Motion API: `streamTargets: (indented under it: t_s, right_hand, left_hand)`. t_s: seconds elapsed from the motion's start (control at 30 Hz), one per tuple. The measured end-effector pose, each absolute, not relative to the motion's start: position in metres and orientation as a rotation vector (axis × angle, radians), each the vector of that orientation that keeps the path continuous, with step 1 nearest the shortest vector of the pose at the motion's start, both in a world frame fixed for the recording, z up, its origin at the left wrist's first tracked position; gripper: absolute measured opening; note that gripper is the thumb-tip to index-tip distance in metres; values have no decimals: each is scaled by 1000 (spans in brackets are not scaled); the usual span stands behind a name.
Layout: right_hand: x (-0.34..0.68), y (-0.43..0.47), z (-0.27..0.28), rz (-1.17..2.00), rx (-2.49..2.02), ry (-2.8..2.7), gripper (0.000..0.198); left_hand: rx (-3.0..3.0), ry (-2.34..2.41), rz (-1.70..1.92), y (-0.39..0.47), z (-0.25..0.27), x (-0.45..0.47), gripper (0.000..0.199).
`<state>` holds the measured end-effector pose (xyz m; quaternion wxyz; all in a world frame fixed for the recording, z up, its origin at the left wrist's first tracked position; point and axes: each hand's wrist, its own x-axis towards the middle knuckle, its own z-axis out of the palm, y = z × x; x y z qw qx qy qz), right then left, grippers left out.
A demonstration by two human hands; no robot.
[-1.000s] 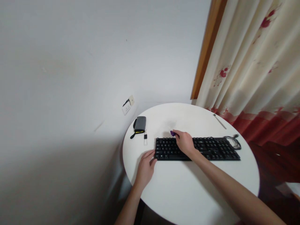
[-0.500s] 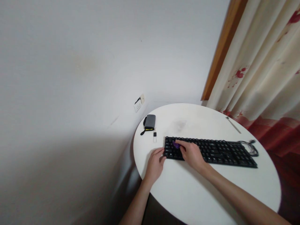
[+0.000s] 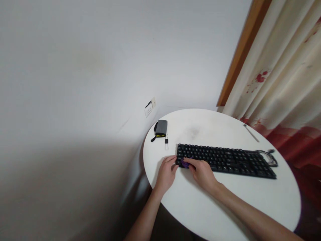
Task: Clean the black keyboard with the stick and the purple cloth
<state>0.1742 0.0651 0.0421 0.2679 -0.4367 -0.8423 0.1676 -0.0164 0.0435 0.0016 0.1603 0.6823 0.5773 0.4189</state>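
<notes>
A black keyboard lies on the round white table. My left hand grips its left end, thumb at the near corner and fingers along the side edge. In my right hand is a small soft purple lump, pinched under the fingertips and pressed on the keys at the near left corner. Whether the lump is gel or cloth I cannot tell. My right fingers hide some keys of the lowest rows.
A grey folded pouch with a black loop and a binder clip lie at the far left. The keyboard's coiled cable rests at the right. Behind it is a thin stick-like tool. A wall socket and curtain border the table.
My right hand has moved the purple lump toward me and slightly left, from the middle rows to the near left corner keys. My left hand stays at the keyboard's end.
</notes>
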Motion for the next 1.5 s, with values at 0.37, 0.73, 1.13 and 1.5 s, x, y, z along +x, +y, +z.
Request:
streamTargets:
  t_s: [0.37, 0.73, 1.13, 1.5]
  right_hand:
    - [191, 111, 31, 259, -1422, -2131, 39]
    - [212, 140, 59, 251, -1463, -2081, 37]
    - [187, 68, 47, 499, -973, -2306, 42]
    - [209, 139, 49, 139, -1509, -2197, 39]
  left_hand:
    - [1957, 1704, 1177, 48, 1, -16, 38]
    - [1957, 1688, 1129, 51, 3, -18, 39]
    - [1963, 1681, 1142, 52, 4, -17, 38]
    - [1966, 1684, 1132, 52, 5, -18, 36]
